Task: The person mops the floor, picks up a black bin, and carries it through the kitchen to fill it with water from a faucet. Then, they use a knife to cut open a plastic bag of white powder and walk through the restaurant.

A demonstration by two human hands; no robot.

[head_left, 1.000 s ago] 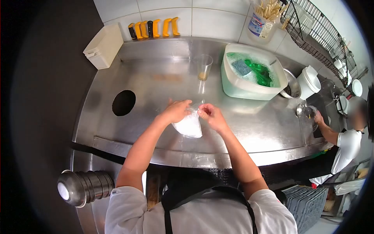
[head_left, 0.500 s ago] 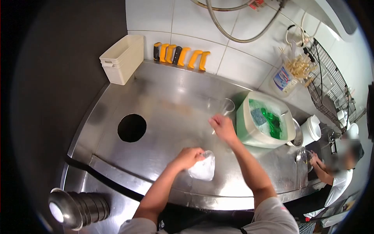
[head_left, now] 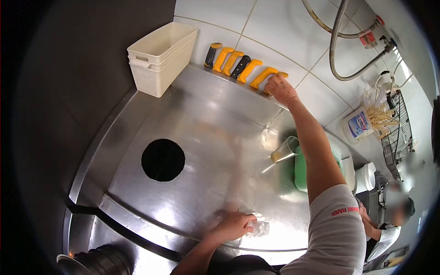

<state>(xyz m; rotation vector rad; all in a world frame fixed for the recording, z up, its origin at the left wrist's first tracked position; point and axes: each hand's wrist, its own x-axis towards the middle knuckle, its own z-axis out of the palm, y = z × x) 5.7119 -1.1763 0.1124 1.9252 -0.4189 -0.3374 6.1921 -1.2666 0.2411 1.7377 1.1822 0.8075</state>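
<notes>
right hand (head_left: 280,89) grips a yellow knife handle (head_left: 265,75); left hand (head_left: 233,226) holds a plastic bag (head_left: 259,228)

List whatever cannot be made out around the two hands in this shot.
All in the head view:
- Right hand: its fingers lie over a yellow knife handle, so the grip is unclear.
- Clear bag: mostly under the left hand, contents blurred.
- Green tub: the right arm hides its contents.
- Metal bowls: cut off by the bottom edge.

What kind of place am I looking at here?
Most likely a commercial kitchen: steel counter with a round hole, knives racked on the tiled wall, a spray hose above.
</notes>
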